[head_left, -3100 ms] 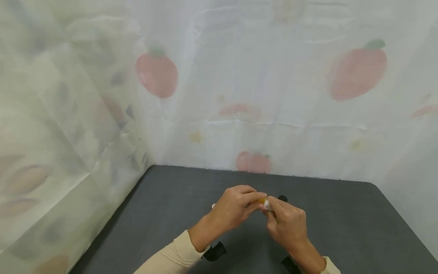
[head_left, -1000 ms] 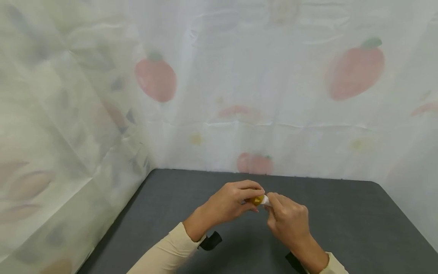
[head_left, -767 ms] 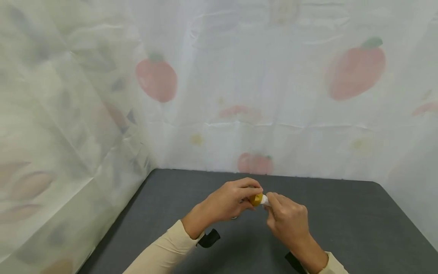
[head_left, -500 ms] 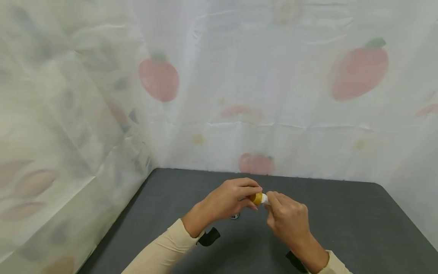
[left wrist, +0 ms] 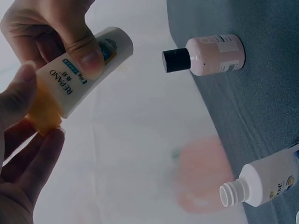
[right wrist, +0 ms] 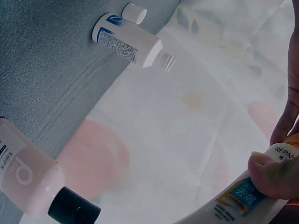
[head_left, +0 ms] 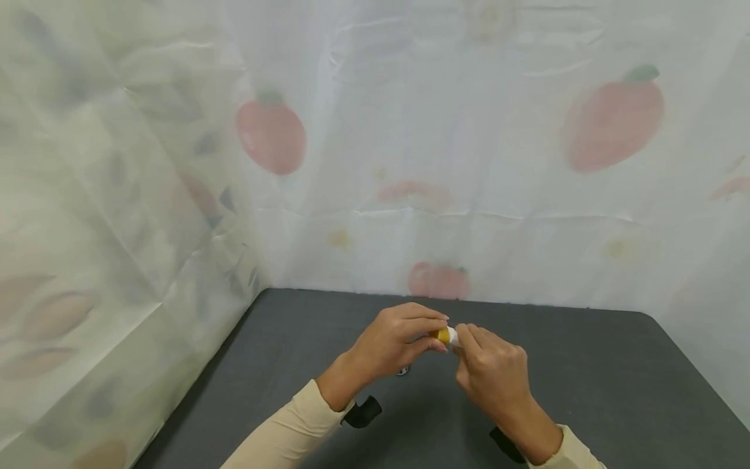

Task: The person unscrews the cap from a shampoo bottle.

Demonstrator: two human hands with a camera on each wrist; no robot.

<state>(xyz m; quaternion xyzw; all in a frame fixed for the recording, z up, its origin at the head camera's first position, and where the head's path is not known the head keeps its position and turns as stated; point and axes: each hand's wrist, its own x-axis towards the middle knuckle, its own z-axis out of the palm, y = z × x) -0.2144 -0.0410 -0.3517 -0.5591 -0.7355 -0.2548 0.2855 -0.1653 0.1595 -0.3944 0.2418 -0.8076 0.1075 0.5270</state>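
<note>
In the head view my left hand (head_left: 392, 340) and right hand (head_left: 495, 374) meet over the table around a white squeeze tube (right wrist: 243, 200) lettered REPAND. My left fingers and thumb pinch its orange cap (left wrist: 44, 109), which sits at the tube's end. The right hand grips the white body, thumb (right wrist: 273, 179) pressed flat on the label. Held well above the tabletop, the tube lies roughly level, cap to the left. Beyond it stand a pink bottle (left wrist: 217, 53) with a black cap and a white Dove bottle (left wrist: 268, 179) with a bare threaded neck.
A loose white cap (right wrist: 134, 13) lies beside the Dove bottle. Below my left hand, a small round dark-and-white thing (head_left: 402, 370) shows partly. The dark grey table (head_left: 586, 371) ends at a fruit-printed white curtain (head_left: 375, 130).
My left fingers first covered the orange cap, then opened wider around it so more of it showed, and now close in on it again. The right hand has stayed almost still.
</note>
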